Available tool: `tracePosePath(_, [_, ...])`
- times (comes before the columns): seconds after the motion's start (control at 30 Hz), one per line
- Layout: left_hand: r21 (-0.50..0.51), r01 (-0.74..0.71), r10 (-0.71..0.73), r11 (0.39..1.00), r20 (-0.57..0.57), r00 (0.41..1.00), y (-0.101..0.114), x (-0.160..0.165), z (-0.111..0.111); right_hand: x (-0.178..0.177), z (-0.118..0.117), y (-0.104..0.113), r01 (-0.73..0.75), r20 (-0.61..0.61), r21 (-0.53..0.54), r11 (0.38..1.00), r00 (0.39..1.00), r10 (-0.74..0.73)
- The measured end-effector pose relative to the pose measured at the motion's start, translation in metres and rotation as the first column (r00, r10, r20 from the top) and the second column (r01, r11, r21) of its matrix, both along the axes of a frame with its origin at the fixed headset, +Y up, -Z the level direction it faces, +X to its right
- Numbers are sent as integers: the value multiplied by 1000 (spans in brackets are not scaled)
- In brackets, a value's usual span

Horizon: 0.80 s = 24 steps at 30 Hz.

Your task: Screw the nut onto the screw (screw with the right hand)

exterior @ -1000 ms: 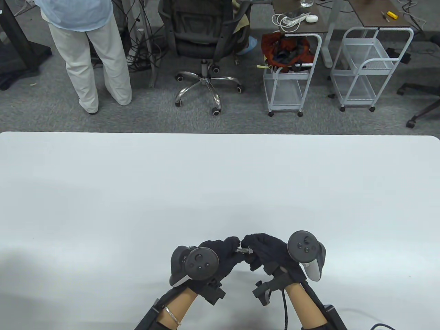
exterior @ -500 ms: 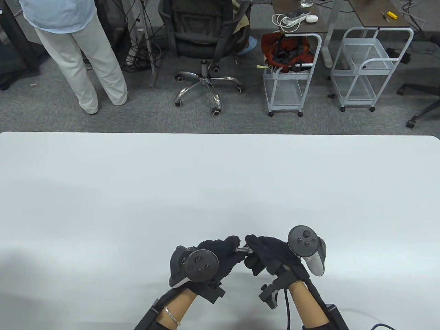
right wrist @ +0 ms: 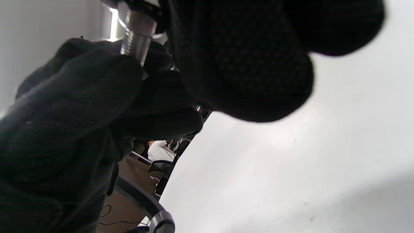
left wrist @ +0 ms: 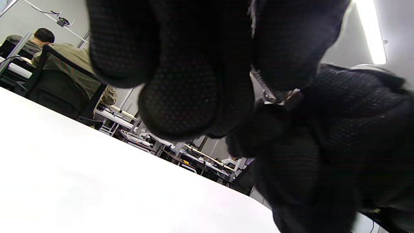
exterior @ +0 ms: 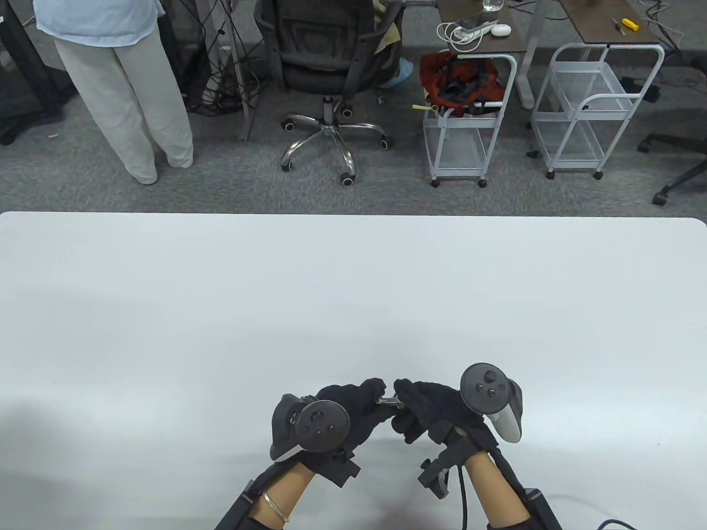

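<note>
Just above the near edge of the white table (exterior: pixel 353 309), the two gloved hands meet fingertip to fingertip with a short silver threaded metal screw (exterior: pixel 388 401) bridged between them. The left hand (exterior: pixel 353 411) grasps one end of the screw in its fingertips; in the right wrist view the bright ridged shaft (right wrist: pixel 136 40) rises out of those dark fingers. The right hand (exterior: pixel 428 408) closes its fingertips around the other end, where the small silver metal nut (left wrist: pixel 280 97) sits. In the left wrist view only a sliver of metal shows between the gloves, so it is probably the nut, though the view is too crowded to be sure how far on it is threaded.

Both pieces are steel: stiff, small, light for their size, and in no danger of breaking. The trouble is likely to be grip rather than strength. Smooth metal against knit glove fabric may slip, and the nut offers little to hold. The best hold on the nut is across its flat sides with thumb and forefinger, rolling it round; the screw is better pinched at its far end, kept steady and in line, since a tilted nut could cross-thread and bind.
</note>
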<state>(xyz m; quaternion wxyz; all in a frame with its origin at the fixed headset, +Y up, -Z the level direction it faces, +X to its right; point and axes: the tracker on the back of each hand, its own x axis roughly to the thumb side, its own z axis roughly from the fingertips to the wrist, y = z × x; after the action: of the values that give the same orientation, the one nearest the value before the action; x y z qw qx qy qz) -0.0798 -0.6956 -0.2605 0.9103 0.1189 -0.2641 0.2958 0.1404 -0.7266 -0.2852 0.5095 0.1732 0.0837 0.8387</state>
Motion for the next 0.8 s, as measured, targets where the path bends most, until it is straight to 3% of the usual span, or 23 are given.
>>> tracePosePath(0.07, [-24, -28, 27, 999, -7, 1000, -1, -2, -1, -1, -1, 2, 73, -85, 13, 997, 994, -71])
tracePosePath(0.13, [-27, -36, 36, 999, -6, 999, -1, -4, -1, -4, -2, 4, 107, -192, -47, 993, 975, -114])
tracePosePath(0.23, [-23, -49, 49, 999, 1, 999, 2, -3, 0, -2, -2, 7, 13, -117, 37, 999, 993, -8])
tracePosePath(0.37, [-8, -27, 27, 1000, 18, 999, 3, -4, 1, -2, 1, 7, -32, -75, 35, 999, 997, 34])
tracePosePath(0.47, [-22, -48, 48, 999, 6, 999, 4, -8, 1, -5, 0, 9, 75, -183, 26, 997, 981, -69])
tracePosePath(0.53, [-32, -63, 63, 998, 14, 998, 5, -9, 0, -5, 0, 10, 78, -180, -23, 997, 980, -81])
tracePosePath(0.67, [-29, -57, 58, 998, 14, 998, 5, -10, 0, -2, 1, 9, 30, -101, -1, 1000, 994, -30])
tracePosePath(0.8, [-29, -54, 54, 998, 5, 999, 5, -13, -1, -4, 1, 12, 59, -206, -15, 998, 977, -61])
